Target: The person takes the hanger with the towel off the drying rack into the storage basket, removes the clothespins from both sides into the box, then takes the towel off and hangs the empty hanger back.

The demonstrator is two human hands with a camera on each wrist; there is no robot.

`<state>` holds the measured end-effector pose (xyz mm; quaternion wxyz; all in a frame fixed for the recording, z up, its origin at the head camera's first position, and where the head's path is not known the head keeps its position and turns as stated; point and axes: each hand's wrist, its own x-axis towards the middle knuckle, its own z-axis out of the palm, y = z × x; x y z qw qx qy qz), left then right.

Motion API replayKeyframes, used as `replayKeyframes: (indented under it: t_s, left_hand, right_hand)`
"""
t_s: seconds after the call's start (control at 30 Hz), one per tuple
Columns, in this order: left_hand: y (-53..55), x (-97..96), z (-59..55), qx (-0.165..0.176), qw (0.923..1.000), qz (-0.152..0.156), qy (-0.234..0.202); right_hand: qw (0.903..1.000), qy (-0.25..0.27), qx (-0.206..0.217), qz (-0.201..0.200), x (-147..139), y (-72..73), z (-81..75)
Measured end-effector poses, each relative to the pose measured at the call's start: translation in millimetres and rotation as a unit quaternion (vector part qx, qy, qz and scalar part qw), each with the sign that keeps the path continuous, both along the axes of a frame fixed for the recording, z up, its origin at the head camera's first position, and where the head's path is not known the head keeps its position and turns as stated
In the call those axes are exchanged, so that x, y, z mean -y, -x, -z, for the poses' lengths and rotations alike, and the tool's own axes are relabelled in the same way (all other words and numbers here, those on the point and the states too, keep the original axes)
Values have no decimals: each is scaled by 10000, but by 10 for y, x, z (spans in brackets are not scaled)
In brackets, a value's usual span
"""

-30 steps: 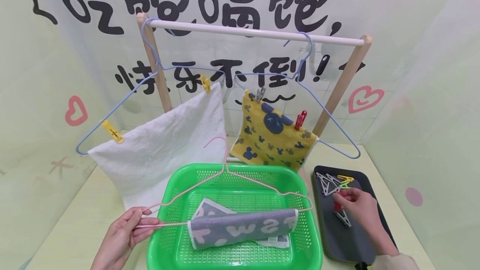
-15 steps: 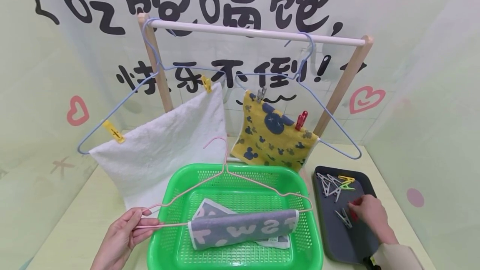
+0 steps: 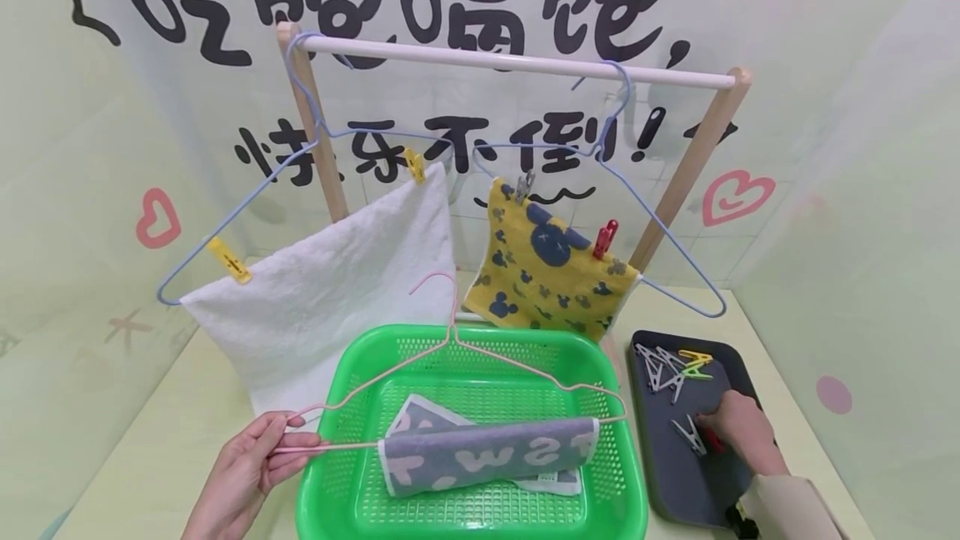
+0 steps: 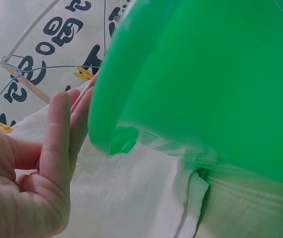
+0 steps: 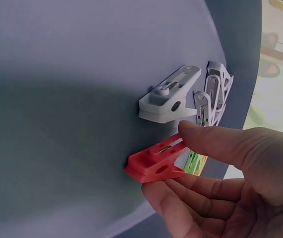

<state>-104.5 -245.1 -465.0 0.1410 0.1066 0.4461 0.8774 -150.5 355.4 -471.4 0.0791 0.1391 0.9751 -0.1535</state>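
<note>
Red clip [image 5: 153, 161]: lies in the black tray [image 3: 675, 477], at four o'clock in the head view. Your right hand [image 3: 744, 433] pinches it, thumb at one splayed leg, a finger beneath its blunt end. For a sound hold, bring thumb and forefinger opposite each other on the two legs, so that a squeeze parts the nose. Your left hand [image 3: 251, 469], at seven o'clock, grips one end of the pink hanger [image 3: 452, 333]; hold it level, as the draped grey towel [image 3: 487, 457] could slide along the bar.

Surroundings: a loose grey clip [image 5: 168, 94] lies just beside the red one, at nine o'clock in the head view; avoid catching it. More grey clips [image 3: 660, 369] sit at eleven o'clock. The green basket's [image 3: 635, 457] rim stands between tray and towel; lift over it.
</note>
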Motion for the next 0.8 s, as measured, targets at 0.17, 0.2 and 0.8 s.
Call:
replayKeyframes:
  t_s: [0.17, 0.2, 0.8]
  left_hand:
    - [5, -6, -4, -42, 10000, -62, 60]
    - [5, -7, -4, -43, 9999, -69, 74]
    - [10, -2, -8, 103, 9999, 7, 65]
  right_hand:
    - [10000, -33, 6, -37, -14, 33, 24]
    - [10000, -31, 0, -39, -16, 37, 29]
    - [9999, 15, 51, -153, -60, 34, 41]
